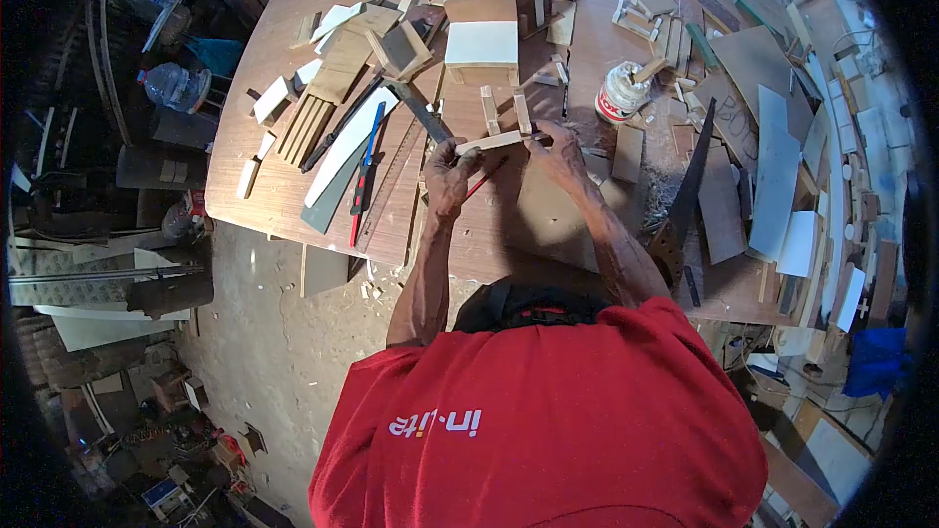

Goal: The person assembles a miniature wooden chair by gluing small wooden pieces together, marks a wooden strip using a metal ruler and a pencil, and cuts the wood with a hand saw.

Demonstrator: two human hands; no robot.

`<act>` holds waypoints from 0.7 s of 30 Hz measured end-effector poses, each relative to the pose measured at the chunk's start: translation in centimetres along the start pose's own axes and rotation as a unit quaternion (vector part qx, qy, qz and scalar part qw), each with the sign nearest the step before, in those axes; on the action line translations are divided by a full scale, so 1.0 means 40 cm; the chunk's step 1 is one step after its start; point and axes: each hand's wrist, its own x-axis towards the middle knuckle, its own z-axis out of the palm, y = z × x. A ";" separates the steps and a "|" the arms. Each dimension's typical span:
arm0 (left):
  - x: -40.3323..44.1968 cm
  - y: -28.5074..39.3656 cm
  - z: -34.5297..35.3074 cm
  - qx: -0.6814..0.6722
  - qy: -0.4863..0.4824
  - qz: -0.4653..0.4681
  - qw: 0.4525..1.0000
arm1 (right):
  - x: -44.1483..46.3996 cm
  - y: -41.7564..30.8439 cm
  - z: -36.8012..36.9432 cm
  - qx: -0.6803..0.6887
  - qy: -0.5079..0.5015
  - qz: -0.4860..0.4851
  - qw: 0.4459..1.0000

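A small wooden frame of pale strips lies in front of me on the table. Its near strip (495, 142) runs between my hands, and two short upright pieces (489, 110) reach away from it. My left hand (448, 174) is closed on the left end of the near strip. At the other end, my right hand (556, 151) pinches the frame's right corner with bent fingers. Just beyond stands a small wooden chair-like piece (481, 43) with a white panel. A red pencil-like stick (486, 177) lies beside my left hand.
A white glue jar (622, 95) with a stick in it stands to the right. Nearby lies a handsaw (687, 181). Wood offcuts (721, 186) crowd the right side. A red and blue level-like tool (367, 174), a ruler (391, 171) and strips lie left.
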 end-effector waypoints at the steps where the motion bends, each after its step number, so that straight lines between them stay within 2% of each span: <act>1: 0.001 -0.001 0.000 -0.001 0.000 0.000 1.000 | -0.001 -0.002 0.000 0.004 -0.001 0.006 1.000; 7: 0.004 0.007 0.010 0.004 0.001 -0.003 1.000 | 0.001 -0.001 -0.004 0.028 -0.032 0.039 0.998; 10: 0.004 0.017 0.021 0.034 0.033 -0.014 0.999 | 0.004 0.004 0.002 0.027 -0.042 0.052 0.997; 18: 0.003 0.013 0.073 -0.089 0.117 -0.029 0.989 | -0.003 -0.028 -0.014 0.021 -0.034 0.039 0.998; 21: -0.008 0.026 0.092 -0.116 0.115 -0.026 0.986 | -0.006 -0.041 -0.019 0.016 -0.025 0.020 0.999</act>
